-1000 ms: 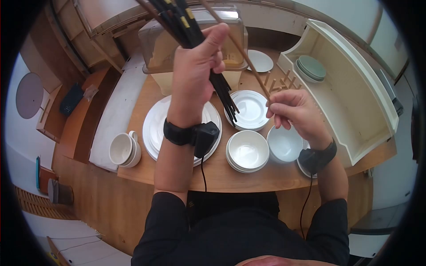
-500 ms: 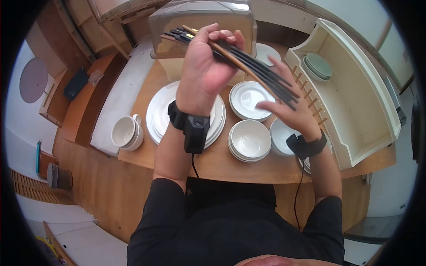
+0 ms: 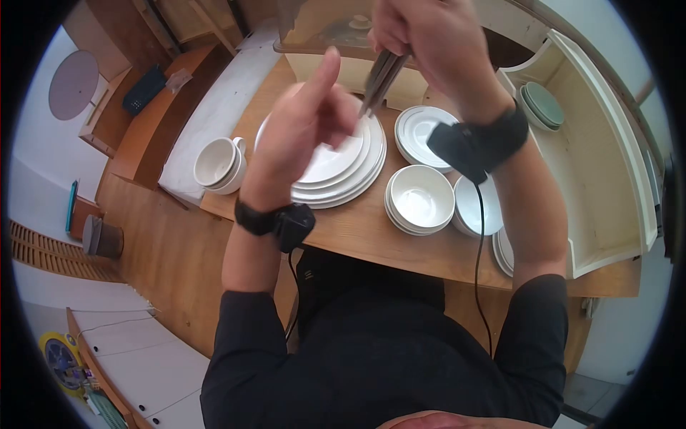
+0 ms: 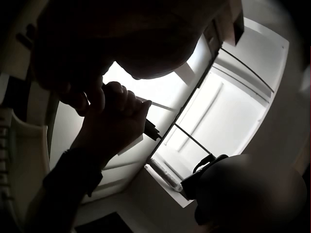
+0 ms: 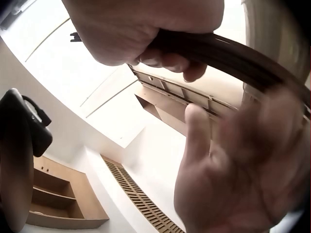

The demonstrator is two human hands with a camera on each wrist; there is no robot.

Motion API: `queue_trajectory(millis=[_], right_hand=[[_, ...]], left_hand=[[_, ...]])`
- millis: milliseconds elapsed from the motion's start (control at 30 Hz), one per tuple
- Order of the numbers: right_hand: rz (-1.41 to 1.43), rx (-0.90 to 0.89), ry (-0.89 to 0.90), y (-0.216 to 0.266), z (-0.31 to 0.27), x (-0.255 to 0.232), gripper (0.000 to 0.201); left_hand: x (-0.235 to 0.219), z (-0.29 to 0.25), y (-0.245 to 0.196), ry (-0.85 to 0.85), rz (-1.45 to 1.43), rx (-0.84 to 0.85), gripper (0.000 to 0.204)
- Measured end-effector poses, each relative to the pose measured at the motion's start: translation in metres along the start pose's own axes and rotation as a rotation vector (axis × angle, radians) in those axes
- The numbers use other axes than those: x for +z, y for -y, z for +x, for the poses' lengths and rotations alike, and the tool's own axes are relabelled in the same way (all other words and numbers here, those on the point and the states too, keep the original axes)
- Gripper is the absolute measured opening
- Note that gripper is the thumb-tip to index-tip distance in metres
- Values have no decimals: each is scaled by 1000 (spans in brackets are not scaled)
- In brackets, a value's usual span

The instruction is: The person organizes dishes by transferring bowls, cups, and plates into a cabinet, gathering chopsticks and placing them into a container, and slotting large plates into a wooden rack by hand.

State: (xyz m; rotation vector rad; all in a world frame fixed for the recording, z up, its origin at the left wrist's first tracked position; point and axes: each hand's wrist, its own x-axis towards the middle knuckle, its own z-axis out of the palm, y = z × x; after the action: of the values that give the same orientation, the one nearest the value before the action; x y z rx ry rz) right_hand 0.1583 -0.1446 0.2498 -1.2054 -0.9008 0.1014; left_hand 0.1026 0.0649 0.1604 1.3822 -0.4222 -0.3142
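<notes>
- The wooden table (image 3: 371, 243) lies well below our grip, its near edge running just in front of our body; the white rack (image 3: 607, 179) stands to the right of the grip with a few green plates (image 3: 543, 104) in its far compartment, and a clear-lidded container (image 3: 329, 28) sits just behind and under our raised hands.
- Below the grip, the stack of large plates (image 3: 343, 168) sits on the table with the small plate (image 3: 421, 132) to its right, the stacked bowls (image 3: 420, 200) nearer us, and cups (image 3: 218, 166) off to the left near the table's left edge.
- We judge the crockery is not yet put away: most of it is on the table and the rack is mostly bare.
- Our right hand (image 3: 429, 36) has its fingers curled tightly around the bundle of chopsticks (image 3: 382, 75), which hangs in the air above the large plates, tips pointing down and toward us.
- Our left hand (image 3: 307, 129) hovers just below and left of the bundle, fingers loose and thumb raised, holding nothing; the right wrist view blurs it, so we cannot tell whether it touches the tips.
- We judge that room is tight behind the grip by the container and open toward the rack on the right.
</notes>
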Motion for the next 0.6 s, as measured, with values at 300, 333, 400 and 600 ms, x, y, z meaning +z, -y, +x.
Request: queue_trajectory(millis=[300,333,400,600], right_hand=[[112,171,94,-95,37,41,27],[132,188,116,-98,38,45,25],[79,187,154,-103,37,45,23],[25,176,123,-109,29,47,21]], left_hand=[[-4,30,50,-530,331,472,42],[-6,30,50,-536,331,474,42],[-8,31,50,-674,254,299,34],[-7,34,63,-807,267,418,25]])
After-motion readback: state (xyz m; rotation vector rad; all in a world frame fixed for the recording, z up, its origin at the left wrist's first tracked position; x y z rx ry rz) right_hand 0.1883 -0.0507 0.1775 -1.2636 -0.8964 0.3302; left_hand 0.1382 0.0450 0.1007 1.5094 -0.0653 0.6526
